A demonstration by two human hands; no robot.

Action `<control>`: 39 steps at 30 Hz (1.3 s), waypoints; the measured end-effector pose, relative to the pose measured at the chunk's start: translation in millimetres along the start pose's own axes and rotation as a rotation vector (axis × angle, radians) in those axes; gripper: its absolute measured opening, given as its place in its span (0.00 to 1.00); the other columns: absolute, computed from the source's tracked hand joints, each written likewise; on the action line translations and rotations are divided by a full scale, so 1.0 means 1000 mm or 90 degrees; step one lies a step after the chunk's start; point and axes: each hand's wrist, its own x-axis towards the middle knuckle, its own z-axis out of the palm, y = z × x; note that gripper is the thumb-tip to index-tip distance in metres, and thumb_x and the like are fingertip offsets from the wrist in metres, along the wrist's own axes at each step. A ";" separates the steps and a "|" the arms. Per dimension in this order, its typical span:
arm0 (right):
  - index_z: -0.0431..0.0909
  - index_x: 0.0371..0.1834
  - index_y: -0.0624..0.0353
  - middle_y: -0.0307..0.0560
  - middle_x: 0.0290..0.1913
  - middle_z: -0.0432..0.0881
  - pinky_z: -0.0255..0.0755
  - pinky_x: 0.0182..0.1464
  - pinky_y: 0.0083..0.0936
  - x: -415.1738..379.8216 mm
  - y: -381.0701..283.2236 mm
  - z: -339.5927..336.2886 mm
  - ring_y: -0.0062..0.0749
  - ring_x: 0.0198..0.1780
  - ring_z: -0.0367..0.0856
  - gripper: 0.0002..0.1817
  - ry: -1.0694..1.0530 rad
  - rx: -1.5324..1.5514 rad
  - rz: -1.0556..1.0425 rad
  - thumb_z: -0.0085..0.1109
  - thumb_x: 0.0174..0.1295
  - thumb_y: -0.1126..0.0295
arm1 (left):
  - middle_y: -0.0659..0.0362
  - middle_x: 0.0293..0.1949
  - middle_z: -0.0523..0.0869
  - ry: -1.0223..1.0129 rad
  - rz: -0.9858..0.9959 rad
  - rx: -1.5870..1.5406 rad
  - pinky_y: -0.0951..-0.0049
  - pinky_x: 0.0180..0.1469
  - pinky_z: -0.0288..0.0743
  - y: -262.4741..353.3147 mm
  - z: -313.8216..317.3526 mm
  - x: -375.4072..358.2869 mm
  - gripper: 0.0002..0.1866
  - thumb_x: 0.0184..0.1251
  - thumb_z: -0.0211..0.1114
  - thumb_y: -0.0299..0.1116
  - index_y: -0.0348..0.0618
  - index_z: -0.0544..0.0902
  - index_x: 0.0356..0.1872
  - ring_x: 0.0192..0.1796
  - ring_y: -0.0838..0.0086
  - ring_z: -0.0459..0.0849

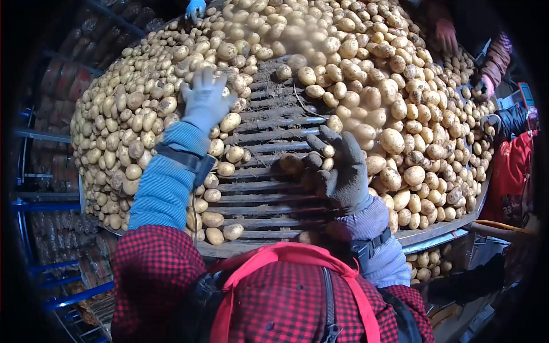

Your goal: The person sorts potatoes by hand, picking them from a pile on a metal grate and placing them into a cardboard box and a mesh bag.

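Observation:
A big heap of potatoes (137, 102) covers a slatted metal table (263, 188), with dirt-caked bars showing down the middle. My left hand (207, 102), in a pale grey-blue glove, lies on the left part of the heap, fingers spread over the potatoes. My right hand (347, 174), in a dirty dark grey glove, is at the right edge of the bare bars. Its fingers are curled around small potatoes (328, 151), which show between fingers and thumb. A darker potato (291, 164) sits on the bars just left of these fingers.
A co-worker's blue-gloved hand (195, 8) reaches in at the far edge. Other people's hands (446, 35) are at the heap's right side, near a red cloth (512, 171). Blue metal racks (48, 206) with filled sacks stand at left. More potatoes (428, 263) lie below the table's right edge.

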 end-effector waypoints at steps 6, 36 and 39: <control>0.62 0.81 0.51 0.59 0.76 0.70 0.86 0.54 0.33 -0.002 -0.002 -0.004 0.50 0.64 0.82 0.28 -0.118 -0.259 -0.270 0.53 0.81 0.61 | 0.54 0.70 0.76 -0.060 0.174 -0.005 0.38 0.69 0.64 0.099 -0.006 -0.048 0.37 0.70 0.58 0.69 0.58 0.75 0.72 0.73 0.57 0.70; 0.57 0.79 0.62 0.61 0.78 0.68 0.77 0.68 0.28 0.007 -0.042 -0.023 0.47 0.77 0.72 0.42 0.032 -0.410 -0.398 0.62 0.60 0.84 | 0.43 0.60 0.85 -0.108 0.286 -0.438 0.54 0.66 0.75 0.144 0.005 -0.083 0.28 0.75 0.63 0.52 0.53 0.78 0.71 0.61 0.47 0.83; 0.57 0.81 0.59 0.62 0.78 0.69 0.71 0.72 0.33 0.004 -0.041 -0.018 0.48 0.78 0.69 0.42 0.037 -0.358 -0.345 0.65 0.63 0.80 | 0.45 0.56 0.86 -0.122 0.251 -0.538 0.53 0.62 0.78 0.160 0.006 -0.070 0.28 0.72 0.65 0.55 0.55 0.81 0.67 0.59 0.48 0.85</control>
